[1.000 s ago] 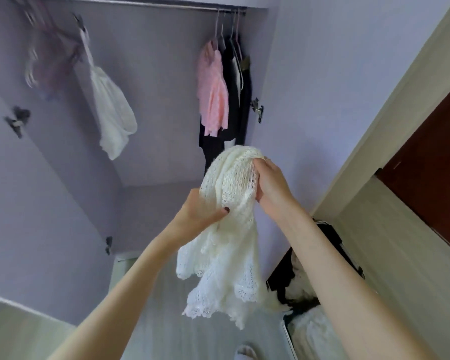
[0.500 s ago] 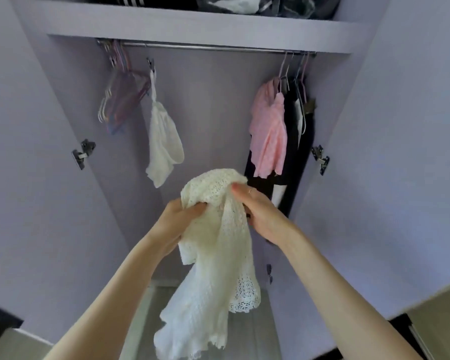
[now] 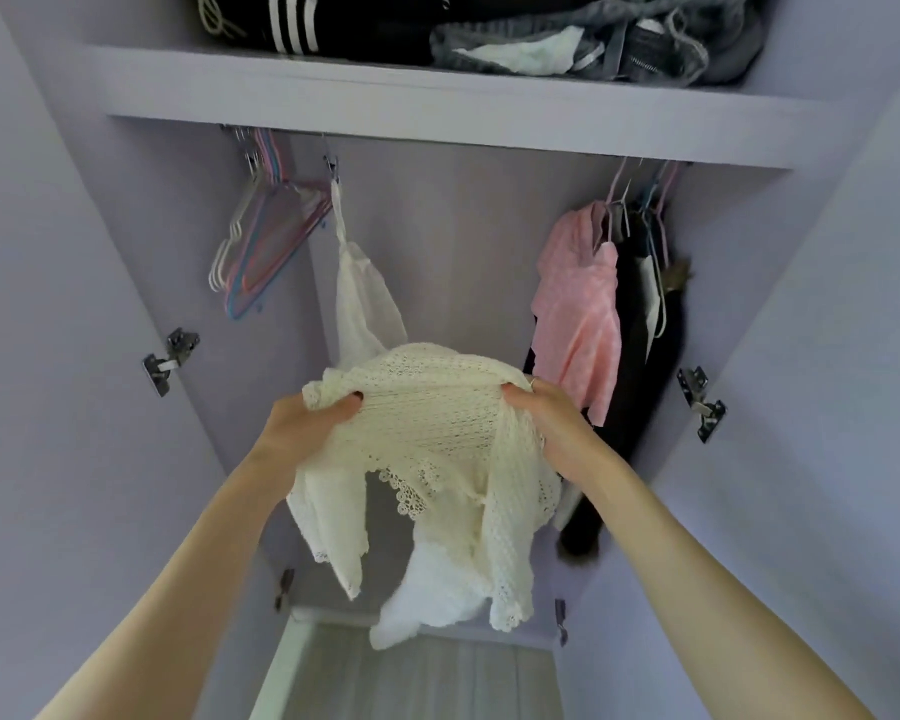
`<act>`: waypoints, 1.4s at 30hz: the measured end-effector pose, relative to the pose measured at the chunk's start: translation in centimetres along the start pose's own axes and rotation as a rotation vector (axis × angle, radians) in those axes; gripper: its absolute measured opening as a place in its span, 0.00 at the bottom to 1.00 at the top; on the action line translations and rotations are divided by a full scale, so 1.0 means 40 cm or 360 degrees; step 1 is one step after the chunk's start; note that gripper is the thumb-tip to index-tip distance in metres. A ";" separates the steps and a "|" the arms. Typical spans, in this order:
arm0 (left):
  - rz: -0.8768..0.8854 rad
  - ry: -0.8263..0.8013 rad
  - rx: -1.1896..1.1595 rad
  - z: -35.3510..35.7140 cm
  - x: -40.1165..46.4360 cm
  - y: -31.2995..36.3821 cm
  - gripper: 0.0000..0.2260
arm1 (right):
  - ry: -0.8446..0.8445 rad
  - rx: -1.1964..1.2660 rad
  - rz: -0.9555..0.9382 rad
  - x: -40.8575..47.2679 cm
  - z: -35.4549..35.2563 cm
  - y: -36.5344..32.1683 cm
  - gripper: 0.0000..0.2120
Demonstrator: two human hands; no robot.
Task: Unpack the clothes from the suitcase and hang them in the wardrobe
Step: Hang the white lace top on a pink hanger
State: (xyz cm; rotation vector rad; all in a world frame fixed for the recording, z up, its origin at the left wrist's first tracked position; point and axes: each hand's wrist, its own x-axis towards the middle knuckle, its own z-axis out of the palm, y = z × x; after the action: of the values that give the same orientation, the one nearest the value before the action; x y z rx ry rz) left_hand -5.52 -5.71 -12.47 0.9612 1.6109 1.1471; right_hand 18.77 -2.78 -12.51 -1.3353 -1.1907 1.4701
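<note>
A cream crochet-knit garment [image 3: 432, 423] is stretched between both hands in front of the open lilac wardrobe [image 3: 448, 252]. My left hand [image 3: 302, 426] grips its left edge, thumb on top. Its right edge is held by my right hand [image 3: 552, 428], fingers curled into the knit. Lace hems hang loose below. A bunch of empty hangers [image 3: 266, 241] hangs at the rail's left end. A white garment [image 3: 362, 304] hangs beside them. A pink top [image 3: 578, 314] and dark clothes [image 3: 645, 345] hang at the right. The suitcase is out of view.
A shelf [image 3: 437, 111] above the rail carries folded dark and grey clothes [image 3: 489, 33]. Open wardrobe doors stand on both sides, with metal hinges [image 3: 170, 358] on the inner walls. Pale floor [image 3: 411, 678] shows below the garment.
The view has tilted up from the floor and suitcase to the rail and shelf. My hands have pulled apart, spreading the bunched knit garment wide and lifting it toward the wardrobe.
</note>
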 end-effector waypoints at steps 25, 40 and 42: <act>-0.0231 -0.1115 -0.0455 0.133 0.144 -0.052 0.09 | -0.0078 0.0605 -0.0019 0.119 0.005 -0.079 0.14; 0.0875 -0.1014 0.0535 0.127 0.121 0.163 0.06 | -0.0228 -0.0810 -0.0126 0.126 0.024 0.002 0.40; 0.0929 -0.1015 0.0610 0.115 0.112 0.179 0.07 | -0.0030 -0.0650 -0.0239 0.123 0.034 -0.023 0.31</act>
State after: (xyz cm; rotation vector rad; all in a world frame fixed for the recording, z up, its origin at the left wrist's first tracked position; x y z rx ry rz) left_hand -1.80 1.50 -7.35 1.9126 1.0565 0.7612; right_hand 16.82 2.00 -12.80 -1.4601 -1.6288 1.1739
